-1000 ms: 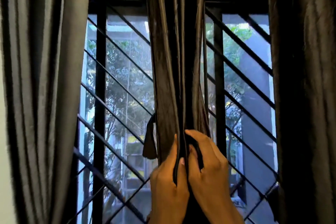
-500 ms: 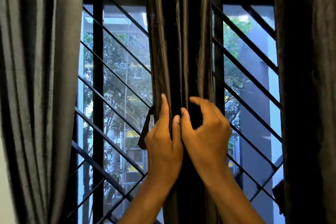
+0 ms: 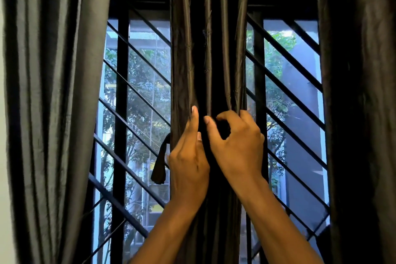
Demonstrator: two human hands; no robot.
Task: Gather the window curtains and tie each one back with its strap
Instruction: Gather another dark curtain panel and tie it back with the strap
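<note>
A dark brown satin curtain (image 3: pixel 209 49) hangs bunched in the middle of the window. A dark strap runs round it at hand height, and its loose end (image 3: pixel 159 167) dangles at the curtain's left edge. My left hand (image 3: pixel 188 161) lies against the curtain's front with fingers curled round the strap, index finger pointing up. My right hand (image 3: pixel 237 146) is beside it, thumb and curled fingers pinching the dark strap fabric at the curtain's front. A grey curtain (image 3: pixel 53 92) hangs loose at the left and a dark curtain (image 3: pixel 360 103) at the right.
Behind the curtains is a window with a black frame (image 3: pixel 121 113) and diagonal black bars (image 3: pixel 285 58). Trees and a building show through the glass. A pale wall strip (image 3: pixel 4 199) borders the left edge.
Both hands have slid upward along the middle curtain, carrying the strap higher. The view has shifted so that more of my forearms shows.
</note>
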